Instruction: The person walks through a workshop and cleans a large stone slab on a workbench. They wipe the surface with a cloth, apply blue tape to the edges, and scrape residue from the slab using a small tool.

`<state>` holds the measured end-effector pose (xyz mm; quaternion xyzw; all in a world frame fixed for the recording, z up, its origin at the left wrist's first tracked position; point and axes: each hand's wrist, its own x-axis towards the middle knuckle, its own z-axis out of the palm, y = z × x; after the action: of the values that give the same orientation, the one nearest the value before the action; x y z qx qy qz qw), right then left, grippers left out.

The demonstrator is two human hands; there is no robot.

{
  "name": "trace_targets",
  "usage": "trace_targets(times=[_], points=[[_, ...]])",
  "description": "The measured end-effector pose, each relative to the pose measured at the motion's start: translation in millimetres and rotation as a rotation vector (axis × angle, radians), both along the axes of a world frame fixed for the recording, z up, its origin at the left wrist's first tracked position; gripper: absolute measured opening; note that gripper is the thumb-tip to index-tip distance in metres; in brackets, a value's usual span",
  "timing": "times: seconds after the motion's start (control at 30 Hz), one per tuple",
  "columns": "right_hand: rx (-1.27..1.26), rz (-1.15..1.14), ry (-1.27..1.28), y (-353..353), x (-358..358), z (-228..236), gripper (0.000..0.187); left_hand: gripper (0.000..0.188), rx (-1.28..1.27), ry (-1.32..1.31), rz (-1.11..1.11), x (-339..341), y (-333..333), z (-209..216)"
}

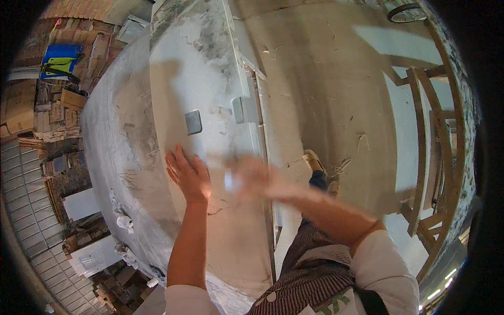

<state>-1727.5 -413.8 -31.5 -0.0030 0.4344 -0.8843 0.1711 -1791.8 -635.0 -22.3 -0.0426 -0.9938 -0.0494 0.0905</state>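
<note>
The dusty surface (233, 231): left hand (190, 176) spread flat, empty; right hand (252, 176) near the right edge, too blurry to tell its grip

Blur swallows the bare right hand (252, 176)

To the right of the dark grey, round-cornered square (193, 122) on the pale, dusty board (210, 68), and nearer the person, the bare right hand is smeared until its fingers cannot be told apart. The bright whitish streak (229, 180) beside it is too blurred to identify. Whether the square is an opening or an inset plate is unclear. Just nearer than the square, the bare left hand (188, 176) conceals its palm. Well right of the square, the bare, blurred right forearm (320, 207) partly covers a tan shoe (333, 188). Far left, a blue and yellow-green object (60, 60) is too small to name. Nearest the person from the square, the dark striped apron (294, 278) runs off the lower edge.
</note>
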Motion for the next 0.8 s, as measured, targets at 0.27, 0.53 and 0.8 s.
trace_targets(times=[0.27, 0.53, 0.8], points=[[-0.554, -0.239, -0.031, 49, -45, -8, 0.021, 0.059, -0.039, -0.002, 0.007, 5, -1, 2], [-0.861, 0.238, -0.121, 18, 24, -89, 0.04, 0.06, -0.014, -0.027, 0.029, 2, 4, 5], [0.02, 0.353, -0.352, 78, 40, -95, 0.024, 0.057, 0.026, -0.038, 0.045, 1, 7, 11]])
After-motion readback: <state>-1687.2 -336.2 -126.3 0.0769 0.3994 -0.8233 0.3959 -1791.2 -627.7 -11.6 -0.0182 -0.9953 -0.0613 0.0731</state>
